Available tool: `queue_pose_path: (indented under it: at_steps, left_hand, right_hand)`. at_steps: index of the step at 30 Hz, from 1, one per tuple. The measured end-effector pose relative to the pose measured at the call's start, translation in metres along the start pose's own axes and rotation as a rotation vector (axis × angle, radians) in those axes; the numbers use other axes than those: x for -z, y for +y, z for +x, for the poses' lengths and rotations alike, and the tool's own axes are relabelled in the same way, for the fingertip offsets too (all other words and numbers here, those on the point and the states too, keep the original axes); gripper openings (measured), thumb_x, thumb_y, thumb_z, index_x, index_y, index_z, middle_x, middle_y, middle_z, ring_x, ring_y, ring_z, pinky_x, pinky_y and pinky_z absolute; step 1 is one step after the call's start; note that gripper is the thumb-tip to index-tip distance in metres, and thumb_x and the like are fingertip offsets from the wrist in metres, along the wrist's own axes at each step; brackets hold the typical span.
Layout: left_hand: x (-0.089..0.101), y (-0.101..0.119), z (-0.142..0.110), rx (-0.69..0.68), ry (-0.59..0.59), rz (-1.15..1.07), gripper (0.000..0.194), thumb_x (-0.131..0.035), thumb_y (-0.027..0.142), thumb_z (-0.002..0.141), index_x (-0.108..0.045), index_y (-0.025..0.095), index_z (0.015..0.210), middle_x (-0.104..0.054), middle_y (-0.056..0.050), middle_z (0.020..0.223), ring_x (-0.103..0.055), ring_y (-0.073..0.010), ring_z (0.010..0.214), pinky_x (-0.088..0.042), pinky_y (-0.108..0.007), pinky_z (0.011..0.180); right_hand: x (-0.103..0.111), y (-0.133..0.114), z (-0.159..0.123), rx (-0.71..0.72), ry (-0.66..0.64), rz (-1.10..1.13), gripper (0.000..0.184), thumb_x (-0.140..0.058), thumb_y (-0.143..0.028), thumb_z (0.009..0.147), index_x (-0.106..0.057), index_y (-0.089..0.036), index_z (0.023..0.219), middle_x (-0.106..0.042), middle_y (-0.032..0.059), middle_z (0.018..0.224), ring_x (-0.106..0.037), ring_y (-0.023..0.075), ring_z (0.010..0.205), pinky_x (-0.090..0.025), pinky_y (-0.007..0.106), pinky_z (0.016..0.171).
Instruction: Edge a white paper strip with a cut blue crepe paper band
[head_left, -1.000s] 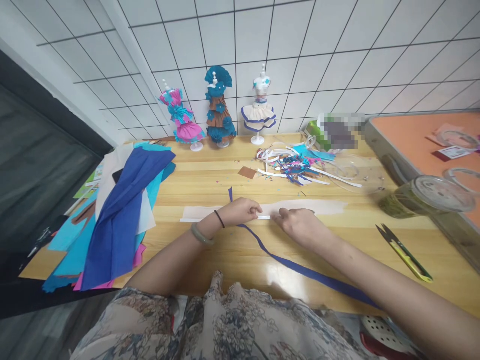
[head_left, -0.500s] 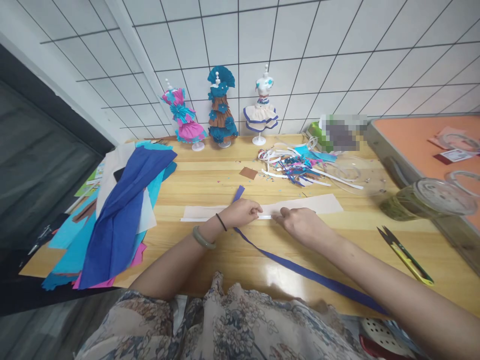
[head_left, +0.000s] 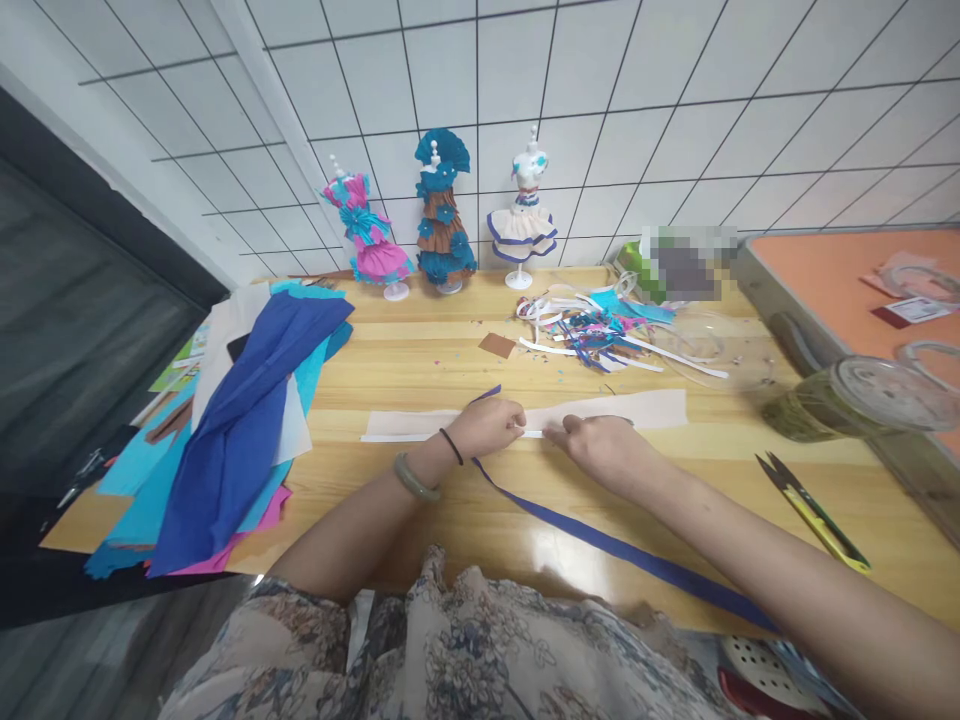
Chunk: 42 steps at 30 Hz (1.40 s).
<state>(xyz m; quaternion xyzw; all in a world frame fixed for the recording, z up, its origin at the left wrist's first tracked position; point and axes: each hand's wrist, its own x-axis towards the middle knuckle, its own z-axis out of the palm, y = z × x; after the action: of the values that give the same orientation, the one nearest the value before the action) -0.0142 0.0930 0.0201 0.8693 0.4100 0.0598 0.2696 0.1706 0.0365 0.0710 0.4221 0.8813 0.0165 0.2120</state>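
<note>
A long pale paper strip (head_left: 645, 408) lies across the wooden table (head_left: 420, 365), with a thin white tape strip (head_left: 375, 438) along its near edge. My left hand (head_left: 491, 425) is closed in a pinch on that edge and on a dark blue paper ribbon (head_left: 600, 543), which runs under the hand and trails toward my lap. My right hand (head_left: 600, 448) is closed too, fingertips pinching the strip's edge just right of the left hand.
A pile of blue, cyan and pink paper sheets (head_left: 240, 420) lies at the left. Three small dress mannequins (head_left: 439, 215) stand by the tiled wall. Paper scraps (head_left: 592, 330), a clear jar (head_left: 847, 395) and yellow snips (head_left: 814, 510) lie to the right.
The free end of the blue ribbon beyond my left hand has flopped from upright to low and short. The pale strip shifted slightly; both hands stay pinched at its edge.
</note>
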Motion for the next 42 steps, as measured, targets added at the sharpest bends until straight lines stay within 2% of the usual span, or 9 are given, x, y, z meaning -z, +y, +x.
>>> queue_pose_path:
  at_steps: [3, 9, 17, 27, 33, 42]
  left_hand:
    - [-0.002, 0.002, -0.001, 0.004, 0.020, 0.009, 0.015, -0.049, 0.021, 0.075, -0.064, 0.018, 0.079, -0.068, -0.001, 0.079, -0.061, -0.0140, 0.075, -0.045, -0.024, 0.070]
    - [-0.006, 0.002, -0.001, 0.018, 0.062, 0.051, 0.016, -0.049, 0.024, 0.076, -0.064, 0.019, 0.076, -0.068, 0.000, 0.078, -0.061, -0.0140, 0.076, -0.044, -0.024, 0.070]
    - [-0.008, 0.007, -0.002, 0.062, 0.099, 0.109, 0.015, -0.051, 0.026, 0.078, -0.064, 0.021, 0.076, -0.068, 0.000, 0.078, -0.061, -0.0146, 0.076, -0.044, -0.025, 0.075]
    - [-0.011, 0.009, -0.002, 0.058, 0.097, 0.146, 0.016, -0.050, 0.028, 0.078, -0.064, 0.021, 0.076, -0.068, 0.000, 0.076, -0.062, -0.0167, 0.075, -0.044, -0.028, 0.073]
    - [-0.012, 0.009, -0.002, 0.060, 0.109, 0.163, 0.016, -0.052, 0.031, 0.078, -0.065, 0.021, 0.077, -0.068, -0.001, 0.079, -0.062, -0.0180, 0.079, -0.044, -0.032, 0.079]
    - [-0.017, 0.008, -0.003, 0.043, 0.131, 0.200, 0.016, -0.053, 0.033, 0.079, -0.063, 0.021, 0.075, -0.068, -0.001, 0.078, -0.061, -0.0182, 0.079, -0.043, -0.030, 0.076]
  right_hand:
    - [-0.001, 0.002, -0.002, -0.008, 0.006, 0.005, 0.038, -0.033, -0.009, 0.085, -0.051, -0.016, 0.118, -0.058, 0.0122, 0.087, -0.060, 0.0180, 0.062, -0.034, 0.025, 0.047]
    - [-0.004, 0.006, -0.002, -0.044, 0.022, 0.010, 0.036, -0.033, -0.010, 0.085, -0.055, -0.017, 0.113, -0.056, 0.0112, 0.089, -0.057, 0.0139, 0.056, -0.026, 0.024, 0.045]
    - [0.002, 0.009, 0.005, -0.007, -0.016, 0.010, 0.035, -0.036, -0.006, 0.081, -0.057, -0.014, 0.108, -0.058, 0.0127, 0.088, -0.058, 0.0160, 0.060, -0.029, 0.023, 0.047]
    - [-0.001, 0.007, 0.005, 0.020, -0.025, -0.026, 0.036, -0.036, -0.004, 0.081, -0.057, -0.013, 0.109, -0.057, 0.0140, 0.089, -0.060, 0.0174, 0.062, -0.030, 0.023, 0.046]
    - [-0.004, 0.007, 0.006, 0.027, -0.030, -0.035, 0.039, -0.035, -0.004, 0.080, -0.057, -0.014, 0.111, -0.056, 0.0143, 0.090, -0.061, 0.0193, 0.061, -0.032, 0.025, 0.046]
    - [-0.009, 0.004, 0.007, 0.022, -0.047, -0.067, 0.040, -0.035, -0.005, 0.081, -0.055, -0.015, 0.113, -0.057, 0.0144, 0.091, -0.062, 0.0214, 0.062, -0.037, 0.026, 0.047]
